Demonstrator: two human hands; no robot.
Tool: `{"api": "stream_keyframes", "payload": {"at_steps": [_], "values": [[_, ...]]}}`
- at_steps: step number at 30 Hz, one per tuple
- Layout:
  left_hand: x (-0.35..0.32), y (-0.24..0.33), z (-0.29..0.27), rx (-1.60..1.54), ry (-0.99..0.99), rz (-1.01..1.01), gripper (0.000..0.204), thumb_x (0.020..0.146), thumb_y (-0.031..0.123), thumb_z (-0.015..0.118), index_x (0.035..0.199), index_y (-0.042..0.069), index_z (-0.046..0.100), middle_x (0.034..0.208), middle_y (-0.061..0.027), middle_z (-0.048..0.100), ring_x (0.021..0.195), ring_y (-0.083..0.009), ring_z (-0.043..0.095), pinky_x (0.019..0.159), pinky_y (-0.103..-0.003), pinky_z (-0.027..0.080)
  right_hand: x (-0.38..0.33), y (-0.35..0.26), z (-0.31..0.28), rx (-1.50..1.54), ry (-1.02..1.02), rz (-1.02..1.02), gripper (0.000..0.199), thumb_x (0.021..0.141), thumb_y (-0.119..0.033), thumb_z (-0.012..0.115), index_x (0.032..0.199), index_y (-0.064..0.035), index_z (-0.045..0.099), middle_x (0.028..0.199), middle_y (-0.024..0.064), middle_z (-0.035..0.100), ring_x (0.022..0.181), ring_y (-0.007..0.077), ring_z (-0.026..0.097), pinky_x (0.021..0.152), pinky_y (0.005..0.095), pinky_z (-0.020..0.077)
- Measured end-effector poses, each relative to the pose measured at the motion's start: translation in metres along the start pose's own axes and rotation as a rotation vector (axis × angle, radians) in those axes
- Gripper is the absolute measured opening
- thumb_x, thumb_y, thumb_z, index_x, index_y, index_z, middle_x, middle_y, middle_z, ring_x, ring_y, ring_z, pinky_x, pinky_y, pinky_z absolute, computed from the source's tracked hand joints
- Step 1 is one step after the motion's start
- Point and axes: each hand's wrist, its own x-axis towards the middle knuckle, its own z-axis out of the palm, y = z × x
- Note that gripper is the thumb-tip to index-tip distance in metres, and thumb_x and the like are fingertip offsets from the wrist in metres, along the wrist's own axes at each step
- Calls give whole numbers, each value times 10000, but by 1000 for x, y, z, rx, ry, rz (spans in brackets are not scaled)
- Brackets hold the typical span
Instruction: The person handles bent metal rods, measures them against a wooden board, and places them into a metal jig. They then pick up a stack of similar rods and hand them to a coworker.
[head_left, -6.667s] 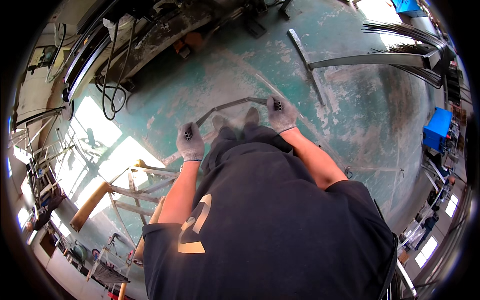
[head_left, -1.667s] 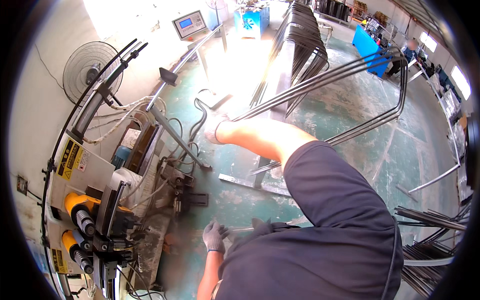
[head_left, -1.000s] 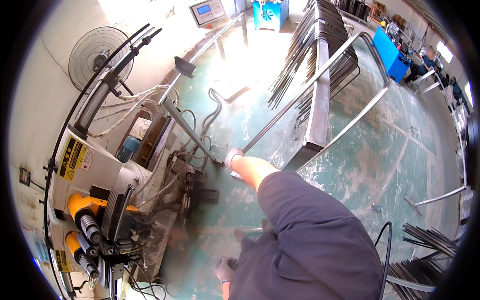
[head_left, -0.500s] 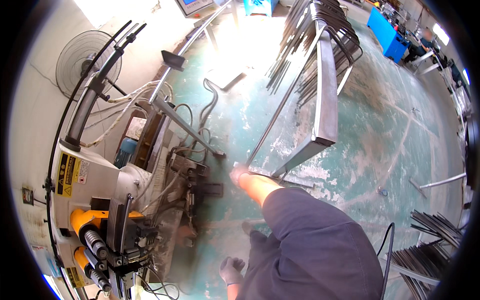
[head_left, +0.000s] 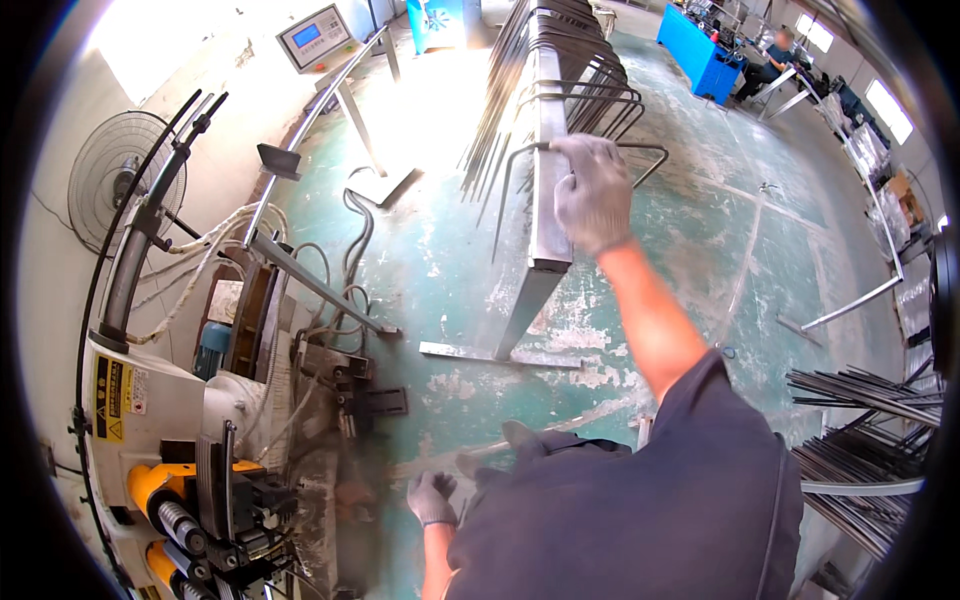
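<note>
My right hand (head_left: 592, 195), in a pale grey knit glove, reaches forward to the metal rack's beam (head_left: 549, 225). Its fingers are closed around a bent metal rod (head_left: 522, 150) that lies across the beam, one leg hanging down on the left side. Part of that rod is hidden behind the glove. Several similar bent rods (head_left: 590, 62) hang over the beam farther back. Low and close to my body, my left hand (head_left: 432, 498), gloved too, has its fingers loosely curled and apart, with nothing visible in them.
At left stands a bending machine (head_left: 150, 400) with orange parts; cables (head_left: 360, 225) trail beside it. A control panel (head_left: 314, 38) and a fan (head_left: 125, 180) are behind. More rods (head_left: 860, 480) lie at right. Far right, a person (head_left: 775, 65) sits near a blue machine (head_left: 695, 55).
My right hand has moved up and away from low beside the rack to the top of its beam, bringing the rod there. The view has shifted right; my left hand stays low.
</note>
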Motion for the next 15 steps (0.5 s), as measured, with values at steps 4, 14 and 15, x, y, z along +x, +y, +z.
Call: {"api": "stream_keyframes", "payload": {"at_steps": [4,14,15], "values": [[0,0,16,36,1,2,350,1040,121,625,1360,-8,568,964,-158,703,760,-319,734,667,-451,654,2,98,22,-280,-401,157,553,937,-145,680,1485,-143,607,1456,145,666,1378,349,593,1183,459,466],[-57,-32,26,19,21,-59,161,974,96,656,1062,-25,716,841,-99,701,689,-198,697,608,-325,589,15,-16,-28,416,-547,571,473,1012,-361,717,1372,-54,730,1259,208,778,1151,307,763,1011,384,556],[-54,-48,17,26,52,-56,150,976,73,648,1062,-33,709,851,-111,702,666,-206,694,590,-327,587,15,-45,-50,520,-596,623,460,1023,-343,708,1353,-24,739,1145,183,800,1060,211,747,961,341,552]]}}
